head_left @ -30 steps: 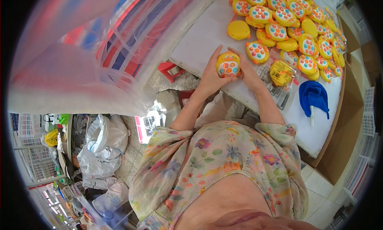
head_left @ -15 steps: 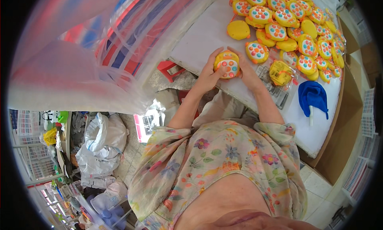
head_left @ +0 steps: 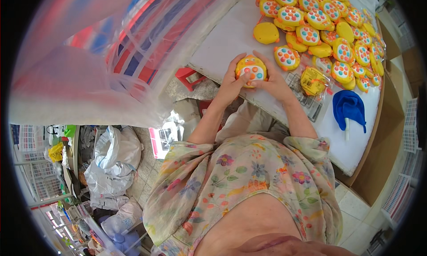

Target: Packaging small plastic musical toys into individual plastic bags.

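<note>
Between both my hands is a yellow duck-shaped button toy (head_left: 251, 69), its face with coloured round buttons turned up. My left hand (head_left: 231, 83) wraps its left side, the thumb lying on the buttons. On the other side my right hand (head_left: 274, 81) grips it, thumb at the lower buttons. The toy is at the table's near edge. Just right of my right hand lies one more button toy (head_left: 287, 58), face up. A yellow toy in a clear bag (head_left: 313, 81) rests beside my right forearm.
A large heap of the same yellow toys (head_left: 342, 49) covers the far right of the white table (head_left: 222, 40). A blue cloth (head_left: 349, 109) lies near the right edge. Striped plastic sheeting (head_left: 138, 47) hangs at left; a red stool (head_left: 190, 78) and white sacks (head_left: 116, 149) stand below.
The toy has shifted slightly left and tilted a little in my hands. My right thumb has come across onto its lower front.
</note>
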Tool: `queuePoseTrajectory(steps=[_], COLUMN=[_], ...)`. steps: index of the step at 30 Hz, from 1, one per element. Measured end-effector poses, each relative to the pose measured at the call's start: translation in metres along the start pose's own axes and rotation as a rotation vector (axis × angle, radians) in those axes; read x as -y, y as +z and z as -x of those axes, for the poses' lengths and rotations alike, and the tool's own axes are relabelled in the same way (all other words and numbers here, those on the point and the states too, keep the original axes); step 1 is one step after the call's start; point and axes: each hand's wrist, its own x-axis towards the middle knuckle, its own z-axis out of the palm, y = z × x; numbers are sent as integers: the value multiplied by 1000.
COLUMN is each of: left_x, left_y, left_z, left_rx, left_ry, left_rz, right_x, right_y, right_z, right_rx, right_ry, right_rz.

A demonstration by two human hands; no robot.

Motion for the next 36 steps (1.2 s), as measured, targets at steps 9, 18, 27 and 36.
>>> queuePoseTrajectory(steps=[9,18,27,36], left_x=[6,3,6,-3], left_y=[-1,-2,0,12], left_z=[-3,-4,2,2], left_rx=[26,49,133,21], left_ry=[36,-17,9,-22], left_rz=[-13,-15,174,-42], right_x=[-5,-10,-12,-8], right_y=[-5,-5,-5,-4], right_z=[2,0,-1,1], right_rx=[19,35,-111,-114], right_ry=[92,59,46,113], right_rz=[-141,-200,-46,-155])
